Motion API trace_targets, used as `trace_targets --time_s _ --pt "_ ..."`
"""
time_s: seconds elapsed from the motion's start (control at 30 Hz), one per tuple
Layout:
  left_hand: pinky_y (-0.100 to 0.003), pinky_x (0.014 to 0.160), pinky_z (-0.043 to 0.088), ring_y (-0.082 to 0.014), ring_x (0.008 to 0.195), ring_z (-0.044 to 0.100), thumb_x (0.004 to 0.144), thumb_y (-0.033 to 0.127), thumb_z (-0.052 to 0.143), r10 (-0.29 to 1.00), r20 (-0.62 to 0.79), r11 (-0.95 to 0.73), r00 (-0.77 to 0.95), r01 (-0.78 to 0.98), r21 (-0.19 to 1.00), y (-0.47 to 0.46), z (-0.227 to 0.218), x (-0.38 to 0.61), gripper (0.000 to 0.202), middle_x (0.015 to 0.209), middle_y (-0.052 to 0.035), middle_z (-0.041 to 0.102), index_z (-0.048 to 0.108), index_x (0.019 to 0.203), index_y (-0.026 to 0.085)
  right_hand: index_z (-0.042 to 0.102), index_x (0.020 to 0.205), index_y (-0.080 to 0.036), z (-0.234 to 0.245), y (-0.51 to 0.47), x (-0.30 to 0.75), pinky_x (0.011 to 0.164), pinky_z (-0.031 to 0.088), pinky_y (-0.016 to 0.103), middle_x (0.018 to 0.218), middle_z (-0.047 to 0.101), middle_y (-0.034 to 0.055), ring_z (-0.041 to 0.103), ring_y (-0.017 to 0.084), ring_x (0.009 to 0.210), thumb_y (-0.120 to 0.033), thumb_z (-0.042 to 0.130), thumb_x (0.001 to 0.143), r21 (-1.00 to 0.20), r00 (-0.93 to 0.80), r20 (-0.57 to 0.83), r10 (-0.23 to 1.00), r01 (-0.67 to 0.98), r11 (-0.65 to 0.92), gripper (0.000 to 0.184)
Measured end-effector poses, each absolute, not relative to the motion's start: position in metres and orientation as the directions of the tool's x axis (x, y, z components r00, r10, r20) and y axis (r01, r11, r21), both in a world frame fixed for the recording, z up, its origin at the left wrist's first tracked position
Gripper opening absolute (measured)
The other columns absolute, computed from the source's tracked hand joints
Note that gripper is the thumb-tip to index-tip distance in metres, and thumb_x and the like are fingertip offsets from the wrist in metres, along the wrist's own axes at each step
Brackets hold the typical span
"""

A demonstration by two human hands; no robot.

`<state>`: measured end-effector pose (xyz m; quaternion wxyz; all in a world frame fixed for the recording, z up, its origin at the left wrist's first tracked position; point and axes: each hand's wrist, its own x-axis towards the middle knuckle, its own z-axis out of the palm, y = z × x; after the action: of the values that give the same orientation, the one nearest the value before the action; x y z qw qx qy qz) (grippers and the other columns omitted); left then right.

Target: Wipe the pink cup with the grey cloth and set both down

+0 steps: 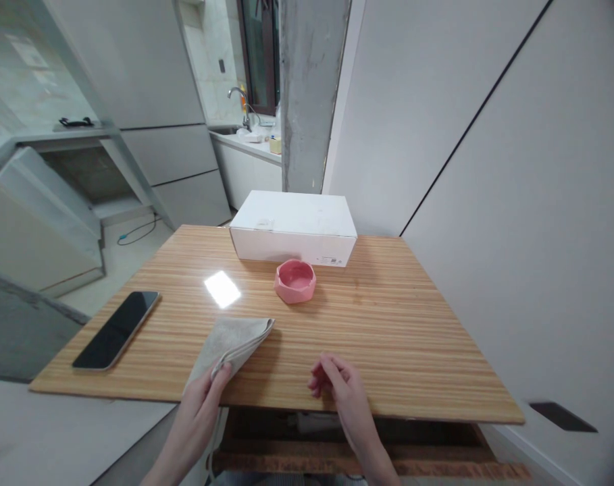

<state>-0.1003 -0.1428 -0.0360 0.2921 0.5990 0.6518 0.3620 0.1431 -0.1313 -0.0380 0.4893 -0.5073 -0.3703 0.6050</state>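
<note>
A folded grey cloth (236, 341) is pinched at its near side by my left hand (205, 395), thumb on top. The cloth slants up and to the right, its layered edge partly raised from the wooden table (398, 324). My right hand (340, 381) hovers by the table's front edge, its fingers curled in loosely with nothing seen between them. Beyond both hands sits a pink faceted bowl (295, 282), and no contents show in it. Close behind the bowl lies a white cardboard box (294, 226).
A black-screened phone (117, 331) lies on the table's left side. Below the front edge, a drawer (367, 455) is pulled out. A white panelled wall (519, 223) runs along the right. Farther back are a sink tap (243, 104) and grey cabinets (169, 145).
</note>
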Motion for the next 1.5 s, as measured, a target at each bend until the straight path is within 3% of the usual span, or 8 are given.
trace_targets --time_s 0.13,0.3,0.5,0.67,0.87,1.1,1.33,1.5 --pt "-0.041 0.093 0.052 -0.0269 0.103 0.065 0.088 0.051 0.039 0.969 -0.094 0.175 -0.228 0.367 0.914 -0.130 -0.020 -0.054 0.045 0.102 -0.0041 0.072 0.070 0.101 0.021 0.063 0.106 -0.016 -0.028 -0.131 0.142 0.090 0.046 0.040 0.111 0.067 0.0121 0.063 0.023 0.101 -0.050 0.066 0.076 -0.607 -0.247 -0.354 0.902 -0.673 -0.422 0.046" --pt "-0.042 0.106 0.042 -0.0223 0.122 0.054 0.094 0.039 0.033 0.973 0.071 -0.134 0.218 0.287 0.948 -0.138 -0.009 0.004 0.041 0.127 -0.0032 0.061 0.056 0.126 0.028 0.063 0.106 -0.017 -0.023 -0.129 0.156 0.092 0.046 0.045 0.113 0.066 0.0124 0.062 0.025 0.105 -0.063 0.049 0.082 -0.390 -0.382 -0.334 0.862 -0.776 -0.495 0.054" --pt "-0.053 0.113 0.026 -0.0289 0.136 0.035 0.083 0.040 0.059 0.683 0.205 -0.545 0.701 0.303 0.782 -0.143 0.000 0.021 0.054 0.143 -0.0061 0.046 0.047 0.135 0.032 0.068 0.091 -0.011 -0.029 -0.132 0.171 0.083 0.052 0.042 0.083 0.072 0.0131 0.067 0.028 0.093 -0.061 0.050 0.082 -0.473 -0.234 -0.520 0.821 -0.722 -0.505 0.053" --pt "-0.047 0.109 0.035 -0.0255 0.131 0.042 0.084 0.038 0.059 0.838 0.387 -0.517 0.384 0.331 0.790 -0.068 0.016 0.001 0.044 0.139 -0.0076 0.048 0.054 0.126 0.029 0.070 0.094 -0.017 -0.035 -0.127 0.184 0.085 0.053 0.042 0.086 0.074 0.0091 0.068 0.027 0.095 -0.041 0.055 0.083 -0.481 -0.027 -0.587 0.809 -0.792 -0.375 0.030" --pt "-0.048 0.110 0.030 -0.0320 0.133 0.036 0.051 0.043 0.084 0.937 0.294 -0.349 0.188 0.454 0.820 0.034 -0.011 -0.017 0.112 0.144 -0.0194 0.037 0.025 0.142 0.014 0.069 0.094 -0.019 -0.046 -0.107 0.200 0.087 0.053 0.046 0.089 0.074 0.0084 0.066 0.027 0.100 -0.036 0.058 0.081 -0.543 0.122 -0.546 0.829 -0.805 -0.239 0.024" --pt "-0.040 0.099 0.045 -0.0253 0.113 0.057 0.055 0.038 0.082 0.926 0.303 -0.365 0.225 0.330 0.871 0.034 -0.015 -0.015 0.081 0.125 -0.0093 0.058 0.046 0.125 0.020 0.066 0.100 -0.021 -0.017 -0.062 0.206 0.087 0.055 0.040 0.101 0.073 0.0051 0.067 0.023 0.100 -0.036 0.060 0.082 -0.659 0.321 -0.446 0.836 -0.749 -0.064 0.024" --pt "-0.041 0.105 0.039 -0.0279 0.123 0.049 0.045 0.030 0.088 0.873 0.431 -0.460 0.230 0.089 0.884 0.013 -0.001 0.002 0.099 0.135 -0.0113 0.049 0.041 0.132 0.021 0.066 0.101 -0.018 -0.011 0.000 0.160 0.094 0.049 0.033 0.104 0.071 0.0016 0.062 0.019 0.107 -0.042 0.067 0.075 -0.828 0.378 -0.118 0.918 -0.548 0.120 0.035" --pt "-0.035 0.094 0.046 -0.0268 0.117 0.054 0.063 0.040 0.079 0.958 0.164 -0.092 0.235 -0.288 0.953 0.012 -0.005 0.002 0.074 0.132 -0.0110 0.055 0.050 0.128 0.020 0.067 0.096 -0.016 -0.024 0.026 0.137 0.096 0.047 0.035 0.101 0.071 0.0022 0.062 0.019 0.105 -0.048 0.060 0.080 -0.842 0.508 0.000 0.862 -0.464 0.274 0.037"
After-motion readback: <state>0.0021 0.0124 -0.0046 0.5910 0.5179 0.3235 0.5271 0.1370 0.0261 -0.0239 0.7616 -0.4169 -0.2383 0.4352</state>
